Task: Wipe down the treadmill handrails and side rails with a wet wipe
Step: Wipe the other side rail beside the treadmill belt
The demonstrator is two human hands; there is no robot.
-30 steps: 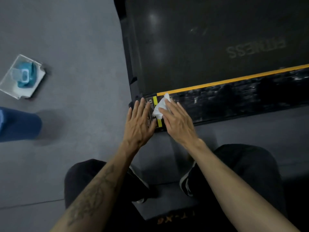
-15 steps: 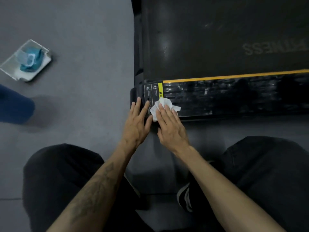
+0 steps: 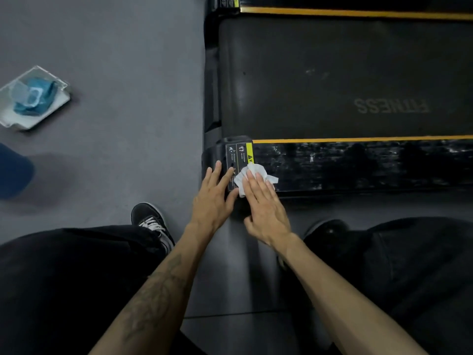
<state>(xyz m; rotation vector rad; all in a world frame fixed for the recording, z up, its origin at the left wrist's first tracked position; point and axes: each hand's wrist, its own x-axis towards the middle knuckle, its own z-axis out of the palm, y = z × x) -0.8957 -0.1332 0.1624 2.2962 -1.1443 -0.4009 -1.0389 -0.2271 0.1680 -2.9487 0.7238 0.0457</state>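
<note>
Fingers straight, our right hand (image 3: 263, 208) presses the wet wipe (image 3: 252, 175) onto the near side rail (image 3: 358, 165) beside its warning label (image 3: 239, 162); our left hand (image 3: 213, 198) rests flat, holding nothing. We judge most rail length remains.

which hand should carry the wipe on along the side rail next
Right. The right hand already lies flat on the wet wipe, pressing it to the near side rail, which runs off to its side. The left hand only rests flat on the rail's end cap, beside the warning label.
</note>
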